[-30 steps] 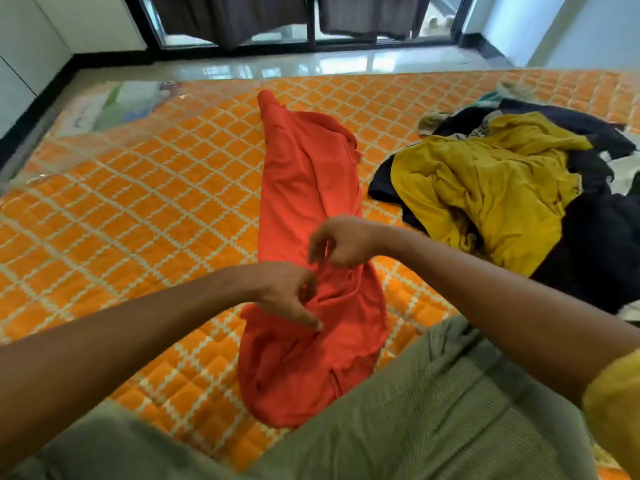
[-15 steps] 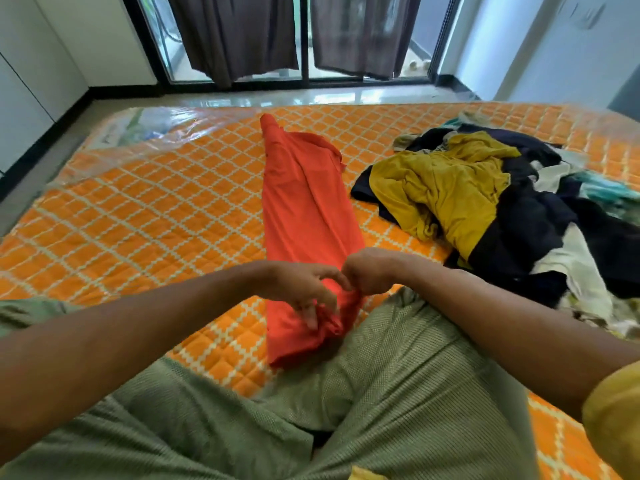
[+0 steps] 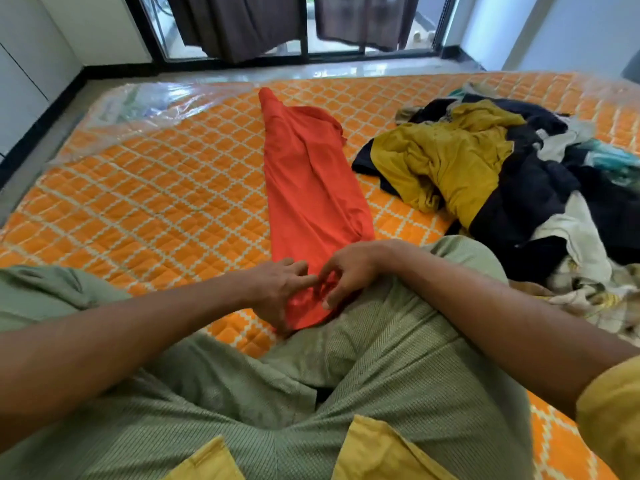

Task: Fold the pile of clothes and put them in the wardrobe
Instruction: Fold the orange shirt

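Two hands meet at the near end of a red-orange garment (image 3: 311,174) in the head view. This garment lies on a mattress (image 3: 156,202), orange with a white lattice pattern. It is folded lengthwise into one long narrow strip that runs from the person's lap away toward the window. The right hand (image 3: 349,271) has its fingers curled into the cloth and pinches a small fold of it at the near end. The left hand (image 3: 277,289) lies at the left edge of the same end. Its index finger is stretched toward the right hand and almost touches it, and the other fingers are loosely bent. I cannot tell if this hand really grips the cloth or only rests on it. Both forearms are bare and come in from the lower corners.

To the right of the strip, near it but apart, lies the pile of clothes (image 3: 540,202), not folded. A mustard-yellow piece (image 3: 446,161) is on top at its left side, dark navy cloth is around and under it, and a white piece (image 3: 571,230) and some teal cloth lie further right.

The person sits on the mattress in green trousers (image 3: 381,375), and the near end of the strip touches the right leg. Clear plastic wrap (image 3: 149,105) covers the far left corner of the mattress. Behind it are a shiny floor, a dark-framed glass door and dark curtains (image 3: 239,22).
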